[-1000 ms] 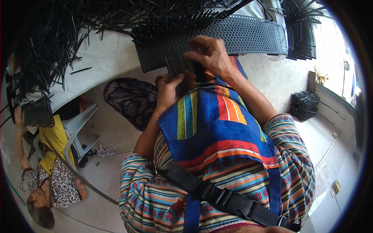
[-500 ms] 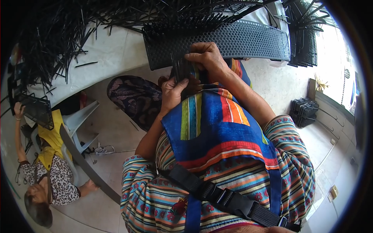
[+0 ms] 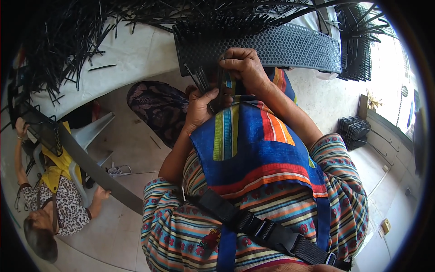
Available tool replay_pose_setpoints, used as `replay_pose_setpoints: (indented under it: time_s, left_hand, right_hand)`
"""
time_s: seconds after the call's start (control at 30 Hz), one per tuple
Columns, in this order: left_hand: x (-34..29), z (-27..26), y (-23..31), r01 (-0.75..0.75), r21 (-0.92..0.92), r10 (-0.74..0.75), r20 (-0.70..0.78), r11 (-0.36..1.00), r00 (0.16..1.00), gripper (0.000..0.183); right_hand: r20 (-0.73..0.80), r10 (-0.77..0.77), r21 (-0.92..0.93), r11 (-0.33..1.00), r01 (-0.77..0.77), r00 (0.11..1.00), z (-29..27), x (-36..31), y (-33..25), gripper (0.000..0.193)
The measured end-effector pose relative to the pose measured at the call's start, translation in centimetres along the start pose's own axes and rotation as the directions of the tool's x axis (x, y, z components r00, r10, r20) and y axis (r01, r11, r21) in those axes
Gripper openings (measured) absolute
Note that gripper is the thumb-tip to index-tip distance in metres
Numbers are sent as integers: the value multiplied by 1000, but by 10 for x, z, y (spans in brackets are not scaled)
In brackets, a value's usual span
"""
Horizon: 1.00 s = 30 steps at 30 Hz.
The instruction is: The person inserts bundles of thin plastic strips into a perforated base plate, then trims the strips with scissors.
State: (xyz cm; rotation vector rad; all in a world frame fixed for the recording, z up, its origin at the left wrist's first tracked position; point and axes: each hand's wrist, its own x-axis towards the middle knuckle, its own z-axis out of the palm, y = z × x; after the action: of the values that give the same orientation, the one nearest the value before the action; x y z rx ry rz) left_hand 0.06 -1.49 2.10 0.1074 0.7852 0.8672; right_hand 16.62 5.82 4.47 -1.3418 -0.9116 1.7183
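My left hand (image 3: 200, 107) is closed around a small bundle of thin black strips (image 3: 200, 77), whose upper ends fan apart. Just above and to the right, my right hand (image 3: 245, 66) pinches one dark strip (image 3: 221, 77) between thumb and fingertips. Both hands are in front of the near face of a long, curved perforated grey panel (image 3: 297, 45). A dense row of black strips (image 3: 217, 29) stands up along the panel's left part. My lap under the hands is covered by a blue apron (image 3: 244, 136) with coloured stripes.
A large heap of loose black strips (image 3: 59, 41) covers the back left of the white-covered table (image 3: 140, 50). At far left a co-worker (image 3: 56, 204) holds a dark mesh piece, with a long grey band (image 3: 104, 174) nearby. Black racks (image 3: 353, 131) stand on the floor at right.
The bundle's strips in my left hand have spread apart, and my right hand holds one strip away from them. The co-worker's lower hand has risen and the grey band has shifted.
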Motion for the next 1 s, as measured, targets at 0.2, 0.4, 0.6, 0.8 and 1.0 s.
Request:
replay_pose_setpoints:
  time_s: [0.2, 0.4, 0.6, 0.8, 1.0]
  left_hand:
    - [3, 3, -3, -67, 161, 73, -29, 985, 997, 19]
    - [9, -6, -11, -328, 440, 432, -157, 836, 888, 24]
    - [7, -13, -9, -176, 266, 234, -204, 948, 951, 23]
    - [5, -4, -8, -268, 138, 289, -165, 953, 943, 20]
    - [5, -9, -11, -150, 208, 186, -165, 967, 969, 18]
  right_hand:
    - [51, 15, 48, 999, -18, 999, -7, 4, 6, 5]
    - [-167, -173, -25, 985, 171, 971, -9, -2, 1, 4]
    - [-163, -526, -137, 850, 509, 834, 4, 4, -20, 10]
    - [8, -727, -274, 659, 700, 687, 26, 31, -25, 12]
    - [67, -758, -359, 588, 725, 648, 29, 37, -26, 13]
